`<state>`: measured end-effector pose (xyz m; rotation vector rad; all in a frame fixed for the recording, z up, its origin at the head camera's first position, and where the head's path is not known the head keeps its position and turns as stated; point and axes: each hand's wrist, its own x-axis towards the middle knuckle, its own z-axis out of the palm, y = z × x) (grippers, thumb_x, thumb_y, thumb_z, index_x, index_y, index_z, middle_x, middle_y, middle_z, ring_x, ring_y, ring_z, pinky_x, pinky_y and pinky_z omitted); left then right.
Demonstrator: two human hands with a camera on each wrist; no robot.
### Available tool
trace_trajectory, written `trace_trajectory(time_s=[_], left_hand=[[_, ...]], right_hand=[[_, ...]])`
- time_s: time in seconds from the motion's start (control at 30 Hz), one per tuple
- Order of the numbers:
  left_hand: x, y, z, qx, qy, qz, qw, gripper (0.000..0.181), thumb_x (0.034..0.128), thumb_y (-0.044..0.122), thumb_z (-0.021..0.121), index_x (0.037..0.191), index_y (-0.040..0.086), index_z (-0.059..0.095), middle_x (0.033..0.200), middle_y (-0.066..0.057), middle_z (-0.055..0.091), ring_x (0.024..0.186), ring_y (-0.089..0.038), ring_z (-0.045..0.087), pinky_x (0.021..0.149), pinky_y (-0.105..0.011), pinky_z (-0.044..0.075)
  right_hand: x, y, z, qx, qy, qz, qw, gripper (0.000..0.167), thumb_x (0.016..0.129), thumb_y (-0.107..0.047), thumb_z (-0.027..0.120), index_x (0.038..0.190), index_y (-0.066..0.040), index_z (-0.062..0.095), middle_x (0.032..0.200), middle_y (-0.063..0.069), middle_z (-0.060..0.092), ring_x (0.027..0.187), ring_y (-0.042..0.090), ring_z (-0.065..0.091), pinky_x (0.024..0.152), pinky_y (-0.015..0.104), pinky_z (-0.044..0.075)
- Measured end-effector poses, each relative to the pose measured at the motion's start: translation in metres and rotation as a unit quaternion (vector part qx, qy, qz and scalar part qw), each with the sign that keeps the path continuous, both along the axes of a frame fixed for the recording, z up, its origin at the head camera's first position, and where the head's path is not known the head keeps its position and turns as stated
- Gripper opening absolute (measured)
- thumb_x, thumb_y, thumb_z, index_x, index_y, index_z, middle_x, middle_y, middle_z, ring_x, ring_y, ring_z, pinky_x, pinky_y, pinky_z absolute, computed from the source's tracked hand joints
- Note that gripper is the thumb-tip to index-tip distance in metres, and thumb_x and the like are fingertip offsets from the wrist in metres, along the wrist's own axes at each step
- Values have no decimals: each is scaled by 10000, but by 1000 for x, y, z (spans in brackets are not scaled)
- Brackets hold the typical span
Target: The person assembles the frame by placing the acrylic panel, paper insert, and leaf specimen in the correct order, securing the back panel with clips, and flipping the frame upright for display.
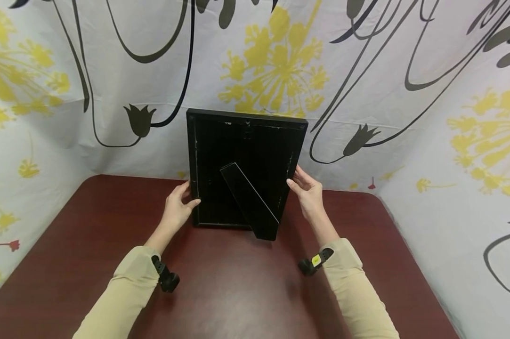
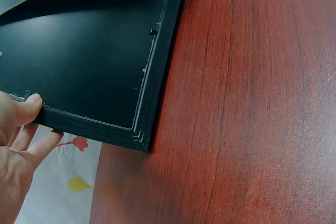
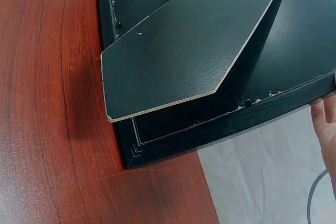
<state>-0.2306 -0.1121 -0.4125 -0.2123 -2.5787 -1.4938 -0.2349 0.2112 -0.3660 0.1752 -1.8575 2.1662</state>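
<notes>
A black picture frame [image 1: 221, 155] stands near the table's far edge with its back toward me. Its easel leg [image 1: 250, 202] slants out from the back panel toward the lower right; the right wrist view shows the leg's angled free end close above the table. My left hand [image 1: 177, 206] grips the frame's left side, thumb on the back and fingers around the outer edge. On the opposite side my right hand [image 1: 309, 192] holds the edge, somewhat higher up, its thumb also on the back. The front of the frame is hidden.
The dark red wooden table [image 1: 238, 282] stretches toward me. Behind it and at both sides hangs a white cloth [image 1: 161, 155] printed with yellow flowers and grey stems. A black wrist camera [image 1: 165, 275] is strapped on the left sleeve, another camera [image 1: 314, 262] on the right.
</notes>
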Motion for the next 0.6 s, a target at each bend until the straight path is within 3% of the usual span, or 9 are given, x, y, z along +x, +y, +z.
trace_trajectory(time_s=[0.23,0.37,0.5,0.6], left_hand=[[4,-3,0,-16,-169,-120,9998,613,850,52,626,1378,-40,330,1342,-250,409,1196,-398,466,969,-508,436],[6,-5,0,-42,-180,-151,9997,607,858,73,622,1379,-29,329,1357,-243,402,1203,-395,461,970,-510,435],[7,-6,-2,4,-193,-160,9997,608,859,79,623,1383,-15,330,1366,-235,400,1207,-391,461,968,-504,440],[8,-7,-5,64,-224,-192,9995,607,864,83,616,1390,-6,326,1377,-230,391,1219,-393,447,973,-500,438]], right_hand=[[8,2,-1,-118,-68,34,9999,530,833,96,574,1336,19,425,1040,-139,654,1027,54,592,874,175,504],[13,4,-2,287,-405,-185,9986,481,850,-3,607,1312,-7,472,1008,-152,638,1002,23,580,863,146,493],[21,4,-13,785,-914,-590,9910,273,839,-111,656,1095,-47,583,822,-149,601,790,0,580,733,130,515],[30,3,-26,1200,-1172,-579,9841,174,827,-155,676,914,-28,595,691,-116,587,659,45,574,645,161,524]])
